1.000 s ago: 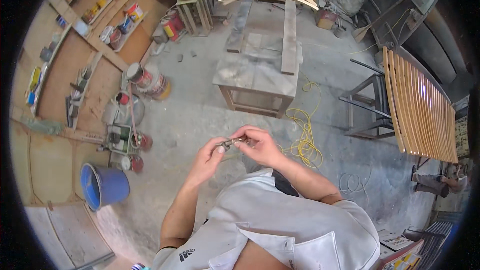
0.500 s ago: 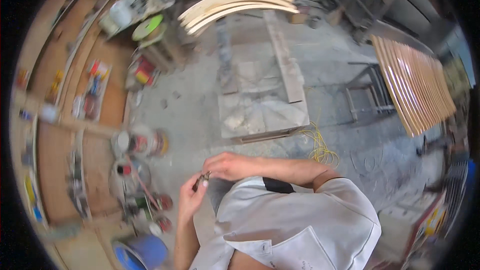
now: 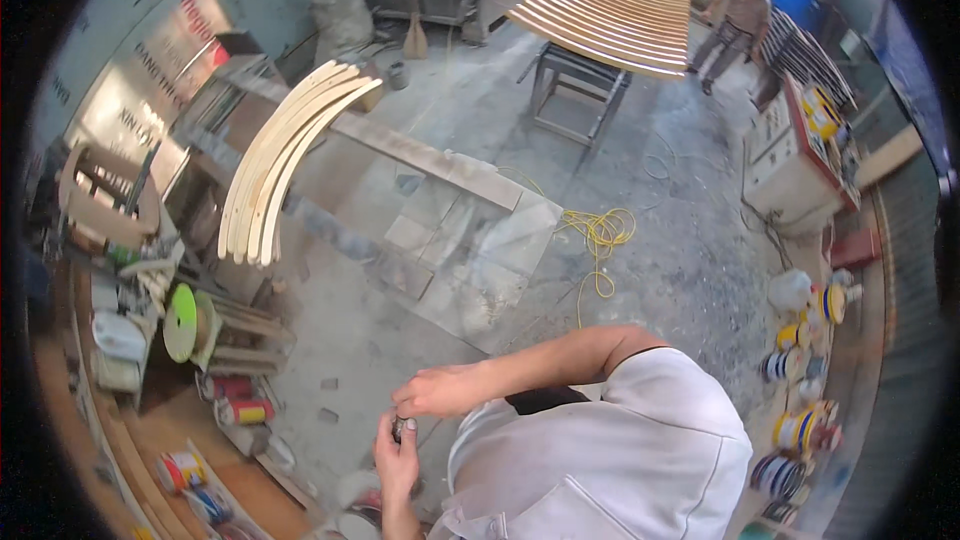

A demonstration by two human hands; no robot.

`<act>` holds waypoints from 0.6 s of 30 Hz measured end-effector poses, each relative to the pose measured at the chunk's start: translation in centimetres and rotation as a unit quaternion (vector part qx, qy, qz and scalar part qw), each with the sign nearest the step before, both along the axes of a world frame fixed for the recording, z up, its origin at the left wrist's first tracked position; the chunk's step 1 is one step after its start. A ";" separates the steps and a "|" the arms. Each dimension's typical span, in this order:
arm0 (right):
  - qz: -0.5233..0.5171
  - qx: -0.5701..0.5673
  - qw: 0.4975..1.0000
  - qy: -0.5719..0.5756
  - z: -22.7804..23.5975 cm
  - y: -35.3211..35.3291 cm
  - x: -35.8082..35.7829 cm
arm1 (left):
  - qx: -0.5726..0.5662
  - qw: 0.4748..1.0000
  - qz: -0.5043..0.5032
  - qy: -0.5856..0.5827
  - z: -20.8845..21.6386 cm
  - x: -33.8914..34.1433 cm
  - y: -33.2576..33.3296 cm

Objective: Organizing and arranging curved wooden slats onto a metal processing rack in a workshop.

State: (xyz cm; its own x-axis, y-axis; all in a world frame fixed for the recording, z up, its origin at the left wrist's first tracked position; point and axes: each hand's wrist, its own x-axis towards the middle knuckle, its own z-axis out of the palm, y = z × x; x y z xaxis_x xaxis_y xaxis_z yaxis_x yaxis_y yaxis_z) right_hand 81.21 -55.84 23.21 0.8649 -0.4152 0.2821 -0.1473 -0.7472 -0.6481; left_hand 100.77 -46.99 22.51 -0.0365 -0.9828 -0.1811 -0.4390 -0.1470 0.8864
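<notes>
Close in front of my body, my two hands meet low in the picture. My left hand (image 3: 397, 455) is closed around a small dark metal piece (image 3: 399, 429), thumb laid along it. Its exact kind is too small to tell. My right hand (image 3: 440, 391) reaches across from the right, fingers curled and pinched at the piece's upper end. The fingers hide most of it.
Ahead stands a low platform (image 3: 490, 285) with boards, and curved wooden strips (image 3: 290, 155) rest on them. A yellow cord (image 3: 600, 230) coils on the floor. Beyond, a curved slatted panel (image 3: 615, 10) lies on a dark stand (image 3: 570, 95). A person (image 3: 740, 25) stands far right. Paint cans (image 3: 795, 430) line the right.
My view has swung to the right, bringing the right-hand wall, cans and the person into sight. My hands stay together on the small dark metal piece.
</notes>
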 end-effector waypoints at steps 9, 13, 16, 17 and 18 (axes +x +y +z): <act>-0.060 0.003 0.998 0.012 -0.1 -9.7 7.8 | -0.007 0.983 -0.172 -0.065 1.3 10.7 -14.6; -0.056 -0.005 0.998 0.011 -0.6 -14.7 10.7 | -0.011 0.971 -0.217 -0.103 3.3 13.1 -19.9; -0.087 -0.019 0.996 0.011 -1.1 -17.5 12.5 | 0.029 0.953 -0.272 -0.133 4.6 14.7 -24.4; -0.101 -0.028 0.994 0.014 -1.4 -18.3 12.9 | 0.046 0.944 -0.291 -0.147 4.8 15.2 -25.9; -0.114 -0.025 0.993 0.010 -1.9 -19.1 13.4 | 0.051 0.939 -0.309 -0.139 4.8 15.6 -27.3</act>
